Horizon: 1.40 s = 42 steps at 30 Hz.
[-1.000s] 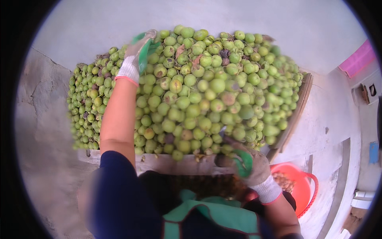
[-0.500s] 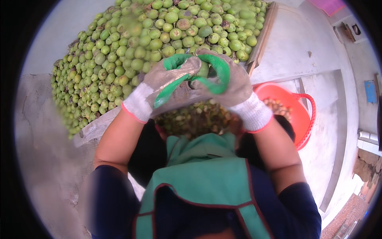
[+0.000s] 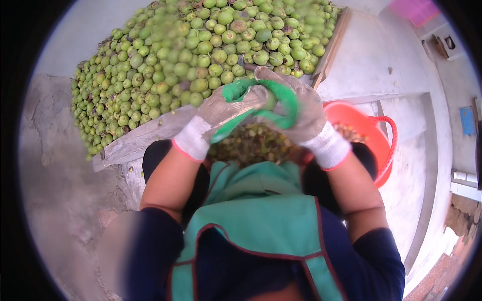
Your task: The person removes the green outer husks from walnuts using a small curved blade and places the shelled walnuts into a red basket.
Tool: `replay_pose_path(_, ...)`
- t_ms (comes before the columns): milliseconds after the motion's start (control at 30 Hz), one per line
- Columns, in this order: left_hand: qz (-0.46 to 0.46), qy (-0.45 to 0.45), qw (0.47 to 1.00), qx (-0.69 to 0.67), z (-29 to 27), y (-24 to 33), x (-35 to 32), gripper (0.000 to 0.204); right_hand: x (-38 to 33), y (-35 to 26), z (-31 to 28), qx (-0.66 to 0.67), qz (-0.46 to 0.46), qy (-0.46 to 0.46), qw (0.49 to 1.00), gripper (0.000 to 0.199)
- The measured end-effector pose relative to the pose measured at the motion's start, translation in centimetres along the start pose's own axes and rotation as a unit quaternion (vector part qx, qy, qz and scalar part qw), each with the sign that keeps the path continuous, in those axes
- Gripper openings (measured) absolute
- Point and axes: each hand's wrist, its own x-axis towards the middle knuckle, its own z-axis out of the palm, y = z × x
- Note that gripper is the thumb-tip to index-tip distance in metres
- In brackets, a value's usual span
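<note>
One green fruit (image 3: 271, 101) between two gloved hands (image 3: 228, 108) (image 3: 304, 108), one red bucket (image 3: 371, 150)

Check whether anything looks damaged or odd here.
Slightly: near the picture's top edge, one fruit in the pile is browned, unlike its mostly green neighbours. The grey surface at left looks rough and patchy.

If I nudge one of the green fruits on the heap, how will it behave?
It will probably roll, since the green fruits look nearly round. Neighbours may tumble with it, as they are piled loose, though the front board might stop some. They are likely firm, seeming to keep shape under others.
</note>
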Motion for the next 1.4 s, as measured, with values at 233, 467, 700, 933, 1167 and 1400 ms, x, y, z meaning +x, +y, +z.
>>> replay_pose_path(233, -0.004, -0.040, 0.997, 0.073, -1.4, -0.1, -0.1, 0.041, 0.5, -0.9, 0.3, 0.000, 0.084, -0.085, 0.993, 0.065)
replay_pose_path(467, -0.020, -0.003, 1.000, 0.019, -2.0, -0.4, -0.6, 0.043, 0.5, 0.0, 1.6, 0.071, 0.107, -0.102, 0.986, 0.062)
replay_pose_path(700, 0.036, 0.039, 0.996, 0.075, -2.5, -3.1, 0.3, 0.036, 0.4, 0.1, 0.9, 0.095, 0.047, -0.051, 0.993, 0.065)
replay_pose_path(933, 0.191, -0.023, 0.962, 0.193, -2.5, -2.9, 0.7, 0.027, -0.6, -0.2, 0.5, 0.074, 0.084, -0.089, 0.990, 0.058)
replay_pose_path(1167, 0.229, 0.004, 0.906, 0.357, -2.3, -3.7, 0.1, 0.025, -0.5, -0.1, 1.0, 0.052, 0.052, -0.090, 0.993, 0.069)
replay_pose_path(1400, 0.175, -0.015, 0.983, -0.053, -0.8, -4.6, 1.0, 0.030, -0.8, 0.1, 1.5, 0.124, 0.068, -0.025, 0.990, 0.062)
